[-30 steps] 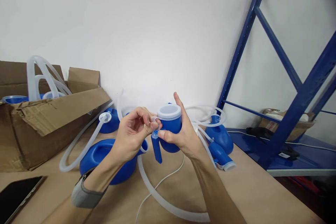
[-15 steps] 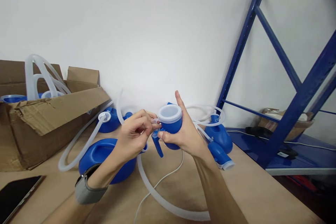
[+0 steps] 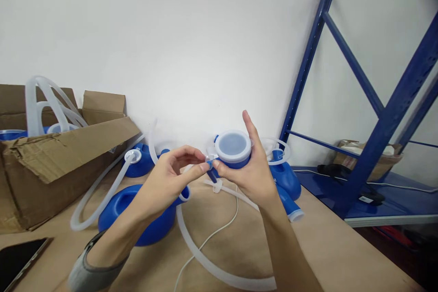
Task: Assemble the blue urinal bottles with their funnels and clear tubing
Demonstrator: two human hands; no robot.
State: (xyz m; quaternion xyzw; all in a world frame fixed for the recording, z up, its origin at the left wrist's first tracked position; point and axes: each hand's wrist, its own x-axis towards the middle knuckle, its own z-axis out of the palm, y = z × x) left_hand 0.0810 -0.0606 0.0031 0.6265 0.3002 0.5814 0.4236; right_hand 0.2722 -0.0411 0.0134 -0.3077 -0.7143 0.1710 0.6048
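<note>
My right hand (image 3: 253, 173) is wrapped around a blue cup-like container (image 3: 235, 164) with a translucent white lid (image 3: 233, 145), its thumb in front and one finger raised along the far side. From the left, my left hand (image 3: 176, 169) closes thumb and fingertips on a small blue fitting (image 3: 209, 164) beside the container. A slim blue stem and a clear white piece (image 3: 216, 186) hang below the fingertips; how they join is partly hidden. Under my left forearm lies a blue bottle (image 3: 150, 228) with an open neck.
A cardboard box (image 3: 68, 155) holding blue containers and white tubes stands at left. Another blue bottle (image 3: 138, 164) with a hose is behind. Right are a blue bottle (image 3: 286, 180) and blue shelving (image 3: 359, 59). A thick tube (image 3: 219, 273) and a phone-like device (image 3: 20, 260) lie nearer.
The container has shifted right and tilted, showing more of its lid. My left hand's fingers have moved from a white piece at its side to the blue fitting, and the stem now sits differently.
</note>
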